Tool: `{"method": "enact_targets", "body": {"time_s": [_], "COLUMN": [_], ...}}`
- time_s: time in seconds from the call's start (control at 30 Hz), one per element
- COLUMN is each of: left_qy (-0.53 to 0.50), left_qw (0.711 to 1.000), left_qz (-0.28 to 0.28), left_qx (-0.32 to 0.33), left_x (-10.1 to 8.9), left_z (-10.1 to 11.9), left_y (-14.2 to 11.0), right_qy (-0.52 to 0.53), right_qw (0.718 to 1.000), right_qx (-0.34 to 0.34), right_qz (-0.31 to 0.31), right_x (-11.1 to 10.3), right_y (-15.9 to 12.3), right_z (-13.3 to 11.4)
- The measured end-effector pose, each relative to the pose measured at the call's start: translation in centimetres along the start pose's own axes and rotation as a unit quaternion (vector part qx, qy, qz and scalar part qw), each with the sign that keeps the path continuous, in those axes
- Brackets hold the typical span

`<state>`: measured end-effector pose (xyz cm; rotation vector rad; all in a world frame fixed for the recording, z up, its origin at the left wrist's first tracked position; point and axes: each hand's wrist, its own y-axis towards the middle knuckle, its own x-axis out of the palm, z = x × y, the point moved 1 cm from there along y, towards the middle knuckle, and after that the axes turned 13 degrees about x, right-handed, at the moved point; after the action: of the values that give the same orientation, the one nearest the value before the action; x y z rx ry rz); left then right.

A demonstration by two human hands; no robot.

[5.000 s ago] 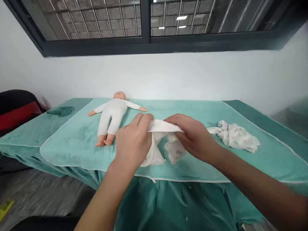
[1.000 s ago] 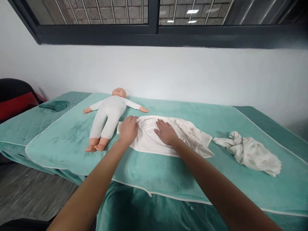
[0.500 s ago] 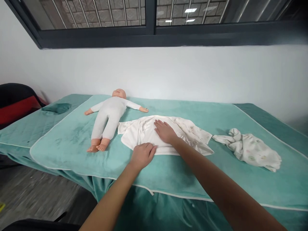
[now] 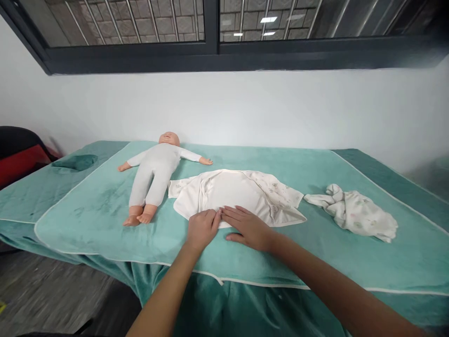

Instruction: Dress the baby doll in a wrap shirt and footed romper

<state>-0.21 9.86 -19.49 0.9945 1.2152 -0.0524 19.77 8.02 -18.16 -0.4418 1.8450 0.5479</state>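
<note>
A white baby garment (image 4: 235, 194) lies spread flat on the light teal towel (image 4: 105, 206) in the middle of the bed. My left hand (image 4: 201, 229) lies flat with fingers stretched out on the garment's near hem. My right hand (image 4: 247, 227) lies flat beside it, fingers pointing left, on the same near edge. The two hands almost touch at the fingertips. A baby doll (image 4: 152, 173) in a white suit lies on its back to the left of the garment, head toward the wall.
A crumpled patterned white cloth (image 4: 354, 213) lies at the right on the towel. The bed (image 4: 245, 309) has a darker teal cover hanging over its near edge. A folded teal piece (image 4: 75, 162) sits at far left. A red and black object (image 4: 19, 157) stands left of the bed.
My right hand has slid from the garment's middle down to its near hem, next to my left hand. The garment lies flatter than a second ago.
</note>
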Motion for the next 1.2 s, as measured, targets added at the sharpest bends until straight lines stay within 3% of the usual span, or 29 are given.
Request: {"method": "enact_targets", "body": {"time_s": [0.13, 0.3, 0.47, 0.6, 0.73, 0.87, 1.03, 1.2], "left_qy": [-0.002, -0.007, -0.008, -0.008, -0.013, -0.015, -0.013, -0.007], "left_qw": [1.000, 1.000, 0.999, 0.998, 0.997, 0.996, 0.996, 0.997], "left_qz": [0.003, -0.006, -0.017, -0.026, -0.035, -0.045, -0.054, -0.054], "left_qx": [-0.006, -0.020, -0.041, -0.057, -0.068, -0.071, -0.066, -0.059], "left_x": [0.1, 0.3, 0.2, 0.1, 0.1, 0.1, 0.2, 0.1], "left_z": [0.0, -0.2, -0.2, -0.1, -0.1, -0.1, -0.1, -0.1], "left_y": [0.0, -0.1, -0.1, -0.2, -0.1, 0.0, 0.0, 0.0], "right_qy": [-0.063, -0.130, -0.150, -0.117, -0.100, -0.078, 0.050, -0.018], "right_qw": [0.988, 0.966, 0.974, 0.987, 0.989, 0.986, 0.969, 0.964], "right_qx": [0.079, 0.159, 0.138, 0.105, 0.110, 0.145, 0.209, 0.253], "right_qz": [0.116, 0.157, 0.101, 0.033, 0.009, 0.036, 0.121, 0.075], "right_x": [-0.5, -1.8, -3.3, -4.5, -5.7, -5.8, -2.6, 0.4], "right_y": [-5.1, -9.3, -9.3, -9.1, -9.3, -7.0, 0.7, 7.8], "right_z": [1.5, 5.3, 7.1, 7.2, 6.6, 5.0, 3.3, 6.2]}}
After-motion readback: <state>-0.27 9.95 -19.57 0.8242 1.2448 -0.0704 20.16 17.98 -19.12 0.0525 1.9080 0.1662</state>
